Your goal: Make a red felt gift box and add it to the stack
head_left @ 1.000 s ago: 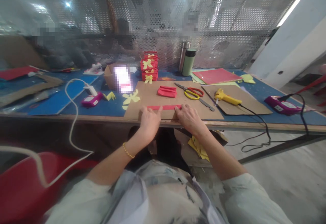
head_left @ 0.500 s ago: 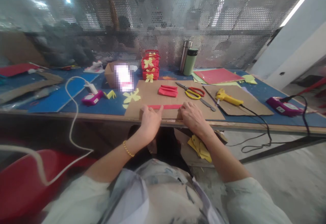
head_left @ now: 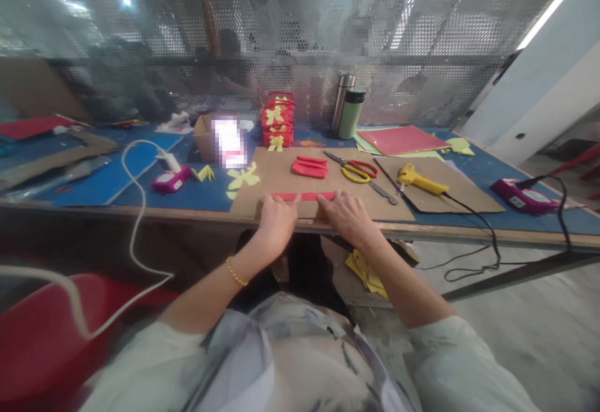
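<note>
A narrow red paper strip (head_left: 308, 197) lies flat along the near part of a brown cardboard sheet (head_left: 274, 168). My left hand (head_left: 278, 219) holds down its left end, thumb and fingertips on the paper. At the other end my right hand (head_left: 349, 213) grips the strip, its thumb lying along the paper towards the middle. Just beyond sits a folded red paper piece (head_left: 310, 167). Scissors (head_left: 355, 175) with red and yellow handles rest to its right, near a flat grey tool (head_left: 383, 193).
Red boxes with yellow bows (head_left: 277, 123) are stacked at the back, left of a green bottle (head_left: 350, 115). A yellow glue gun (head_left: 422, 180) trails a black cord on the right. Yellow paper cutouts (head_left: 242, 178) and a purple socket block (head_left: 169, 180) lie left.
My right thumb has slid left along the strip, and the right hand is now spread a little flatter. My left hand stays at its end.
</note>
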`<state>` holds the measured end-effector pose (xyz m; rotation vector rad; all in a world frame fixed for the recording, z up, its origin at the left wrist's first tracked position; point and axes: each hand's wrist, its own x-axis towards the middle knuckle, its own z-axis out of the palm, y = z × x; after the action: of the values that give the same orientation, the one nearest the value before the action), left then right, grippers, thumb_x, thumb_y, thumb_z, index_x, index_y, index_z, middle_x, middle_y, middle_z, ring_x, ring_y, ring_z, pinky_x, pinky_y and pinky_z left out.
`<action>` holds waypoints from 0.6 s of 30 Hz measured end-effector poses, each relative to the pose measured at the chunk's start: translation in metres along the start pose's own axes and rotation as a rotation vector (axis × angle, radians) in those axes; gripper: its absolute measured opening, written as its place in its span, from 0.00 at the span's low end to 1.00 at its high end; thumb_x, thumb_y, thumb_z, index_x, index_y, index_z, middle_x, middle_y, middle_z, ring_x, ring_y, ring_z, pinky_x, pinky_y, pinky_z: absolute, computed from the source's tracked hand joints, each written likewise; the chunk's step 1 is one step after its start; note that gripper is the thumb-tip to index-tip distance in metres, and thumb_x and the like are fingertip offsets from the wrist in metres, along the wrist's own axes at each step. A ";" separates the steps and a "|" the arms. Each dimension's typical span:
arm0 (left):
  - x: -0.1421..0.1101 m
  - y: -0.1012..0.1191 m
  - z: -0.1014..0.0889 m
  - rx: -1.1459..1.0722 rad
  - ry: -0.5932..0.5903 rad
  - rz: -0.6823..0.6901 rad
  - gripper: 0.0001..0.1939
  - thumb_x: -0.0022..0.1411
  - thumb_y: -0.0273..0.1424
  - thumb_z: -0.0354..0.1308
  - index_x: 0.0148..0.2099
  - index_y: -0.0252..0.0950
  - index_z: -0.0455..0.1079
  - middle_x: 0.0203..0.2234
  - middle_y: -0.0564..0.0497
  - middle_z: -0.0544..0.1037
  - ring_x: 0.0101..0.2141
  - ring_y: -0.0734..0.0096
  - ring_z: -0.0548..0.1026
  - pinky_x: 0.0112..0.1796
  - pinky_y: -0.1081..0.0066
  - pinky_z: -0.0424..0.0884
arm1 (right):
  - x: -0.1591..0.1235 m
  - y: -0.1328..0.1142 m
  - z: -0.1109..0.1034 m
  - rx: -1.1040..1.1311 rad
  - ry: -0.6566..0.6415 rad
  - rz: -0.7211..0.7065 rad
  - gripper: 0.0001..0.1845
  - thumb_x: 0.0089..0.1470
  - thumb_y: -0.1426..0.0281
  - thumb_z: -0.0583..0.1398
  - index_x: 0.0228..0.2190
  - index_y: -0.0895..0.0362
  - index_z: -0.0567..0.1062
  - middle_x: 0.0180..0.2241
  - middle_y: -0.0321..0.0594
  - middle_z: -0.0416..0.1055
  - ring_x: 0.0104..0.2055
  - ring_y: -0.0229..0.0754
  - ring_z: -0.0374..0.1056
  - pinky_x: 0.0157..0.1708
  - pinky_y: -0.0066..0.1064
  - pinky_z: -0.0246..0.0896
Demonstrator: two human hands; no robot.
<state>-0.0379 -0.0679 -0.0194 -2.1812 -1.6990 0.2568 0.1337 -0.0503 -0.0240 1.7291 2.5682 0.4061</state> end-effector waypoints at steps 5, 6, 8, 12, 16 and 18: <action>-0.001 0.001 0.002 -0.032 0.020 -0.003 0.34 0.69 0.17 0.45 0.74 0.36 0.61 0.37 0.34 0.81 0.43 0.51 0.78 0.48 0.54 0.63 | 0.000 -0.005 0.003 -0.001 -0.007 0.030 0.20 0.66 0.82 0.48 0.45 0.67 0.79 0.42 0.61 0.75 0.45 0.52 0.72 0.42 0.36 0.63; -0.001 0.001 0.002 -0.031 0.019 -0.003 0.34 0.69 0.17 0.45 0.74 0.36 0.60 0.37 0.34 0.81 0.43 0.51 0.78 0.48 0.54 0.63 | 0.001 -0.006 0.004 -0.005 -0.006 0.031 0.20 0.65 0.82 0.48 0.43 0.67 0.80 0.42 0.61 0.76 0.45 0.52 0.73 0.42 0.36 0.63; 0.000 0.001 0.001 -0.016 0.006 -0.005 0.34 0.70 0.17 0.45 0.75 0.36 0.60 0.37 0.34 0.82 0.43 0.51 0.78 0.47 0.54 0.64 | 0.001 -0.006 0.005 -0.007 -0.003 0.029 0.19 0.65 0.82 0.49 0.42 0.67 0.81 0.41 0.61 0.76 0.44 0.53 0.73 0.41 0.36 0.64; 0.001 0.000 -0.002 0.005 -0.031 0.005 0.34 0.70 0.17 0.44 0.75 0.36 0.59 0.38 0.34 0.82 0.44 0.51 0.78 0.47 0.55 0.63 | 0.005 0.001 -0.001 0.024 -0.040 0.022 0.18 0.66 0.80 0.51 0.43 0.65 0.81 0.43 0.60 0.76 0.46 0.53 0.73 0.39 0.35 0.64; 0.002 -0.001 -0.005 -0.048 -0.053 -0.008 0.33 0.71 0.18 0.46 0.75 0.38 0.59 0.38 0.35 0.82 0.45 0.52 0.78 0.49 0.56 0.63 | 0.009 0.004 -0.013 0.050 0.000 0.024 0.19 0.68 0.78 0.50 0.46 0.63 0.80 0.50 0.61 0.73 0.52 0.55 0.70 0.40 0.36 0.64; 0.001 -0.001 -0.007 -0.065 -0.059 -0.018 0.32 0.72 0.20 0.46 0.75 0.38 0.59 0.40 0.34 0.82 0.45 0.51 0.78 0.49 0.55 0.62 | 0.010 0.000 -0.015 0.072 0.063 -0.052 0.17 0.69 0.76 0.51 0.47 0.63 0.79 0.53 0.60 0.72 0.55 0.56 0.67 0.46 0.39 0.63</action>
<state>-0.0361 -0.0677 -0.0127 -2.2237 -1.7818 0.2667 0.1279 -0.0442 -0.0083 1.6938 2.6982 0.3769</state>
